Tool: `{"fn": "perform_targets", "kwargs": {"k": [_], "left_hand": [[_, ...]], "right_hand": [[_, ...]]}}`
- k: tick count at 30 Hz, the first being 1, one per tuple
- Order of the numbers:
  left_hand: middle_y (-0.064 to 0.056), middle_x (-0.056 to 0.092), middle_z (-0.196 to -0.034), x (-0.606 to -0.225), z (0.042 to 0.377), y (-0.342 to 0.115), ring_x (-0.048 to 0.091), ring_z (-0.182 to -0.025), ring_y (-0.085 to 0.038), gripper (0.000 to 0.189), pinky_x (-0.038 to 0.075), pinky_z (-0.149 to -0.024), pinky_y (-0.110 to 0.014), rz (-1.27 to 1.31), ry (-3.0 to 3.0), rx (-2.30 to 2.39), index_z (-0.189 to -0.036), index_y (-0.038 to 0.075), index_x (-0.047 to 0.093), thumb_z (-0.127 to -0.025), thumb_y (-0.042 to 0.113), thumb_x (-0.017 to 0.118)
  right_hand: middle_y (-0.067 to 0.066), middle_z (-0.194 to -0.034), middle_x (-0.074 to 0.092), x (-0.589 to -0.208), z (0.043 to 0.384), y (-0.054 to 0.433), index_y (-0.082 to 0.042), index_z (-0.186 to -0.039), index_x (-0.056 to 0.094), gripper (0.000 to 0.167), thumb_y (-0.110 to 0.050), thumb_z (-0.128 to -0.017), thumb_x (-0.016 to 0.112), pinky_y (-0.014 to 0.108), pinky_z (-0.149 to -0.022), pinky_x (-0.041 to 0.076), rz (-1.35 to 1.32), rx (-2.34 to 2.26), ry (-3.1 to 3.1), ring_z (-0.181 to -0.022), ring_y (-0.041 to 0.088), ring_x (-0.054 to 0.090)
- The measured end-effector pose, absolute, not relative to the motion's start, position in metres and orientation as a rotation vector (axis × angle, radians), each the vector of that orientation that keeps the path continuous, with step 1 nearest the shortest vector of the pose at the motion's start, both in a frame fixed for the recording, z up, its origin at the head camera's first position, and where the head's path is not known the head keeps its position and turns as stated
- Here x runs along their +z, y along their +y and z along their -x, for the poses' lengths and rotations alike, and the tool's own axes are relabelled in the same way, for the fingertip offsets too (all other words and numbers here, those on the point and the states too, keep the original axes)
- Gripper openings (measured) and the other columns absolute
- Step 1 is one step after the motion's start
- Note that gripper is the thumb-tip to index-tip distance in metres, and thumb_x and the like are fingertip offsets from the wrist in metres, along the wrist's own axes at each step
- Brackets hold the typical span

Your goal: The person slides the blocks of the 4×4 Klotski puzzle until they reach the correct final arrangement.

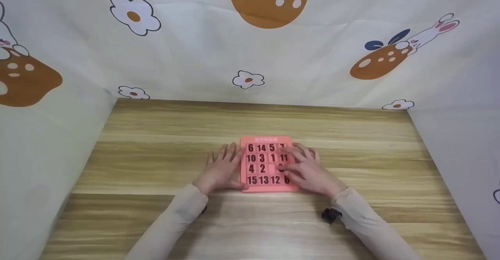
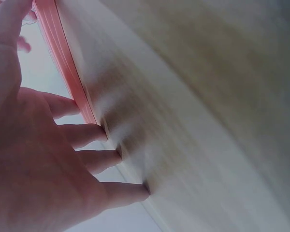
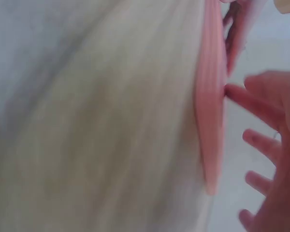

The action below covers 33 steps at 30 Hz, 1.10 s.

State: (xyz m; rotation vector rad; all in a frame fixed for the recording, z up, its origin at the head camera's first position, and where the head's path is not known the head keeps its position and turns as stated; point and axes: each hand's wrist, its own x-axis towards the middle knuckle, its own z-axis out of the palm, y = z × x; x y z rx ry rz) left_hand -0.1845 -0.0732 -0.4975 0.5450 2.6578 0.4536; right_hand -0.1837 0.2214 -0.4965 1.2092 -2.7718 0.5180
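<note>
A pink sliding number puzzle [image 1: 269,189] lies flat on the wooden table, its black-numbered tiles facing up. One bare slot [image 1: 272,169] shows in the third row, right of the 2 tile [image 1: 262,168]. Along the puzzle's left side rests my left hand [image 1: 222,172], thumb at the lower left corner. In the left wrist view its fingers [image 2: 89,134] are spread and fairly straight, some tips on the table. My right hand [image 1: 310,172] reaches over the right side, partly covering the right column. One of its fingertips [image 3: 232,92] touches the puzzle's top; the other fingers are extended.
The wooden table [image 1: 156,135] spreads around the puzzle. A pale patterned cloth [image 1: 187,56] with flowers and rabbits stands behind it and on both sides. A small dark device [image 1: 332,215] sits at the right wrist.
</note>
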Motion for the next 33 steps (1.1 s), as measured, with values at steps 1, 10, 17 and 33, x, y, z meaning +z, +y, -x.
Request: {"fn": "perform_targets", "kwargs": {"k": [1,10,17,33], "left_hand": [[-0.018,0.003,-0.159,-0.498,0.185,-0.073,0.000,-0.144,-0.040,0.115,0.000,-0.109,-0.066,-0.547,2.660,0.452,-0.156,0.014,0.012,-0.072,0.064,0.072],[-0.019,0.003,-0.159,-0.497,0.185,-0.072,0.002,-0.143,-0.042,0.114,0.001,-0.109,-0.067,-0.558,2.668,0.440,-0.156,0.012,0.014,-0.072,0.062,0.073],[-0.018,0.003,-0.160,-0.498,0.186,-0.073,0.002,-0.144,-0.041,0.113,0.004,-0.108,-0.068,-0.567,2.666,0.410,-0.156,0.013,0.012,-0.074,0.062,0.072],[-0.020,0.004,-0.159,-0.496,0.185,-0.070,0.003,-0.143,-0.042,0.114,0.003,-0.108,-0.068,-0.554,2.672,0.430,-0.156,0.012,0.014,-0.072,0.062,0.074]], "right_hand": [[0.011,-0.147,0.042,-0.495,0.183,0.222,-0.019,-0.105,0.075,0.019,-0.025,-0.091,0.065,0.066,-0.102,0.019,-1.172,0.519,-2.759,-0.136,0.043,0.026],[0.015,-0.151,0.033,-0.496,0.178,0.203,-0.020,-0.124,0.066,0.035,-0.033,-0.092,0.063,0.068,-0.103,0.020,-1.257,0.472,-2.794,-0.136,0.044,0.025],[0.013,-0.154,0.029,-0.497,0.176,0.194,-0.023,-0.131,0.062,0.038,-0.037,-0.096,0.057,0.068,-0.105,0.018,-1.305,0.507,-2.873,-0.139,0.042,0.020],[0.018,-0.152,0.031,-0.498,0.181,0.204,-0.016,-0.132,0.061,0.040,-0.027,-0.093,0.061,0.064,-0.105,0.019,-1.165,0.614,-2.835,-0.137,0.042,0.024]]}}
